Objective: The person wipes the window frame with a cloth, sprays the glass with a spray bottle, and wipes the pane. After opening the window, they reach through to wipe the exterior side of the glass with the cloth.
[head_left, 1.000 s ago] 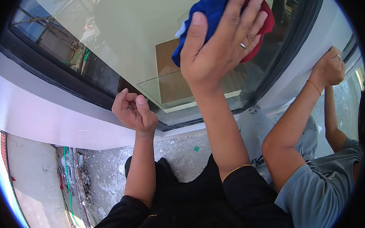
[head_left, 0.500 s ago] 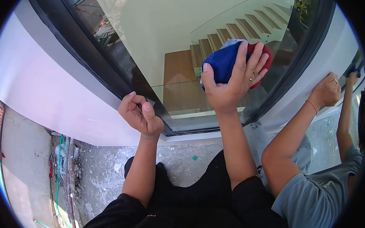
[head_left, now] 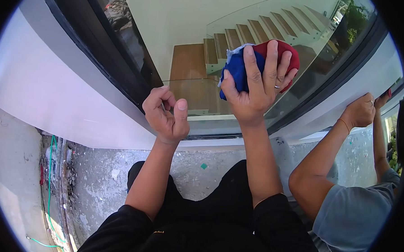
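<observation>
My right hand (head_left: 253, 90) presses a bundled cloth (head_left: 236, 71), blue and dark red with a pale edge, against the window glass (head_left: 147, 29). Its fingers are spread over the bundle, and a ring is on one of them. My left hand (head_left: 166, 115) is half closed, palm up, beside the lower left of the dark window frame (head_left: 118, 73). The fingers curl inward with the thumb raised; whatever lies between them, if anything, is too hidden to name.
A co-worker in a grey shirt (head_left: 355, 218) is close on my right, hands at another window part. Wooden stairs (head_left: 233, 39) show through the glass. A green hose (head_left: 50, 178) and pipes (head_left: 64, 174) lie left on the rough concrete floor (head_left: 100, 175).
My right hand and the cloth have shifted slightly left across the glass. My left hand has moved up and right. The view has turned slightly.
</observation>
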Demonstrator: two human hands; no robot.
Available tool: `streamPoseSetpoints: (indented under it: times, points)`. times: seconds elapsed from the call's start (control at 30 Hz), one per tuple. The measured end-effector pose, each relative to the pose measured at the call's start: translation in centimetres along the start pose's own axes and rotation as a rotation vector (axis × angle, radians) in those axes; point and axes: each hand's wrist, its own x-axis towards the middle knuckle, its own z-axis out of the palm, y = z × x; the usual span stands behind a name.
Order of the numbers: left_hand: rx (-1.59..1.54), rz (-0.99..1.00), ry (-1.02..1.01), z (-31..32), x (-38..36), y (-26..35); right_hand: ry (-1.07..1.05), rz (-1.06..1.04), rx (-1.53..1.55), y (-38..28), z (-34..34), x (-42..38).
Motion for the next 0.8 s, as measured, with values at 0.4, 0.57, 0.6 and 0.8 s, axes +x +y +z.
streamPoseSetpoints:
  times: [0.4,0.57,0.6,0.8]
  points:
    - [0.046,0.057,0.001,0.5,1.7,2.1,-0.043,0.038,0.028,-1.4,0.4,-2.4]
    - [0.153,0.177,-0.012,-1.1,3.7,3.3,-0.146,0.043,0.024,-1.6,-0.6,-2.5]
    - [0.157,0.196,0.014,-1.4,4.5,3.6,-0.195,0.024,0.029,-1.2,-1.3,-2.3]
    - [0.286,0.305,0.047,-5.9,10.6,6.3,-0.196,-0.161,-0.017,1.6,-3.8,-1.5]
